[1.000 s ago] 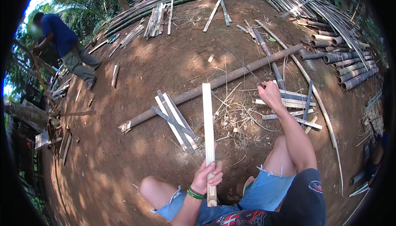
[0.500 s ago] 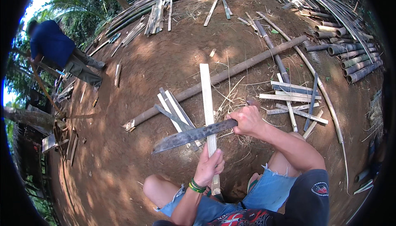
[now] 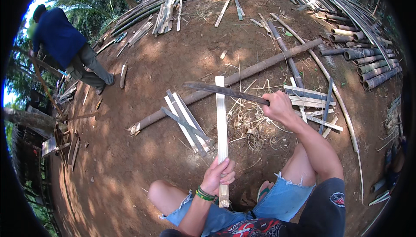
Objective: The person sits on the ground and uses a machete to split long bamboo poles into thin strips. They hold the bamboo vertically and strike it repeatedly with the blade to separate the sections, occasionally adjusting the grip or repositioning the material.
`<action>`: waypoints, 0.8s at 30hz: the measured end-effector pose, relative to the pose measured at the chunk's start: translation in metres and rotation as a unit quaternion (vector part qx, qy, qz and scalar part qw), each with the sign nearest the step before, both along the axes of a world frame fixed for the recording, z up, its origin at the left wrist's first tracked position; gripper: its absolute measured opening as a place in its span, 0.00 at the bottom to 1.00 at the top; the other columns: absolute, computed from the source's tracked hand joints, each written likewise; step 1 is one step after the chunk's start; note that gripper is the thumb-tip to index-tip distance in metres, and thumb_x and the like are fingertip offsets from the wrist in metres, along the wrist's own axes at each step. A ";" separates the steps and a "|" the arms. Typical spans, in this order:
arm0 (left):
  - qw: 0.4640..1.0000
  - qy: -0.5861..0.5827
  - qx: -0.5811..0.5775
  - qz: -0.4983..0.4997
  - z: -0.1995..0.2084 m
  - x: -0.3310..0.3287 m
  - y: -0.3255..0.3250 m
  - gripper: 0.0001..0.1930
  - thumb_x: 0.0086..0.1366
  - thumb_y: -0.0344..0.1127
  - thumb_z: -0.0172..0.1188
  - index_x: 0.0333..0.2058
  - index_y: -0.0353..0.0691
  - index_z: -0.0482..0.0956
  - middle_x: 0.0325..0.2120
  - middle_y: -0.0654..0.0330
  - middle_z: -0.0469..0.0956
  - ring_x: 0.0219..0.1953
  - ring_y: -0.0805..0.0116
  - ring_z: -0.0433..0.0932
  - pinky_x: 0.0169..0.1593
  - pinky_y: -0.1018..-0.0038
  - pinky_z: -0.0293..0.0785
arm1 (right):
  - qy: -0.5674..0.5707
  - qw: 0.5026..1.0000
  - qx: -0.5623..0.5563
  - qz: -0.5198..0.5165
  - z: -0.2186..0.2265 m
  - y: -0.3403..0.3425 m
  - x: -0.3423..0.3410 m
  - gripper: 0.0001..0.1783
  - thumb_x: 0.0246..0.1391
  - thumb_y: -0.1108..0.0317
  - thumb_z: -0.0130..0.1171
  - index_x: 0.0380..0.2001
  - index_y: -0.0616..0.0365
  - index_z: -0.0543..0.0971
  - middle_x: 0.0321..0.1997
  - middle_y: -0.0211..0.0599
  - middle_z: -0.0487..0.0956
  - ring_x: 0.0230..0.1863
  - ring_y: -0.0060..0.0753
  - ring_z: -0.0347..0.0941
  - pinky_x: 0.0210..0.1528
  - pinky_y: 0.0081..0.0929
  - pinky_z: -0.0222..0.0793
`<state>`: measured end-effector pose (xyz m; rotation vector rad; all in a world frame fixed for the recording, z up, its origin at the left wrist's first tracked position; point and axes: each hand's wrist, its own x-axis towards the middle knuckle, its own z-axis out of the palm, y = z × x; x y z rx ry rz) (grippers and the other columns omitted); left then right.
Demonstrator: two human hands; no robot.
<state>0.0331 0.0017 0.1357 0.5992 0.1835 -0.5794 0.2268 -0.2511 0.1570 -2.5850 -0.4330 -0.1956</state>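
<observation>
My left hand [image 3: 219, 176] is closed round the lower part of a pale split bamboo slat [image 3: 222, 124], which points away from me, its near end sticking out below my fist. My right hand [image 3: 278, 106] grips a machete, its handle hidden inside the fist. The dark machete blade [image 3: 225, 91] reaches leftward across the slat near its far end; whether it touches the wood, I cannot tell. Thin bamboo shavings [image 3: 253, 124] lie tangled on the soil under my right hand. Left of the slat is a small pile of bamboo slats [image 3: 184, 122].
A long bamboo pole [image 3: 242, 76] lies diagonally ahead. More slats [image 3: 310, 103] are heaped at right, beside a thin pole [image 3: 336, 83]. Cut bamboo lengths [image 3: 372, 66] are stacked at far right. A person in dark blue [image 3: 63, 38] stands at the far left.
The machete has moved away from me along the slat, toward its far end, and its blade has turned more edge-on. The slat's far end sits slightly nearer. The other person stands more upright.
</observation>
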 end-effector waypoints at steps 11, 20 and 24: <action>0.996 0.000 0.046 -0.073 0.025 -0.021 0.004 0.32 0.78 0.34 0.43 0.74 0.61 0.42 0.19 0.70 0.54 0.15 0.82 0.51 0.19 0.83 0.50 | 0.007 0.998 -0.068 -0.009 -0.005 -0.005 0.029 0.13 0.45 0.66 0.57 0.32 0.52 0.87 0.22 0.50 0.81 0.27 0.54 0.80 0.35 0.48 0.77; 0.999 -0.023 -0.046 -0.009 0.009 -0.007 0.006 0.29 0.79 0.35 0.40 0.73 0.62 0.44 0.22 0.70 0.57 0.15 0.83 0.53 0.19 0.84 0.53 | 0.016 0.997 -0.029 -0.063 -0.031 -0.032 0.022 0.15 0.46 0.63 0.57 0.34 0.56 0.87 0.27 0.58 0.82 0.33 0.57 0.81 0.44 0.49 0.76; 0.998 -0.009 -0.042 0.036 0.001 0.023 0.008 0.27 0.76 0.30 0.44 0.70 0.62 0.53 0.23 0.70 0.59 0.15 0.83 0.54 0.18 0.85 0.52 | -0.015 0.997 -0.033 0.067 -0.020 0.016 -0.016 0.13 0.41 0.64 0.60 0.32 0.54 0.86 0.22 0.54 0.80 0.29 0.55 0.79 0.41 0.49 0.76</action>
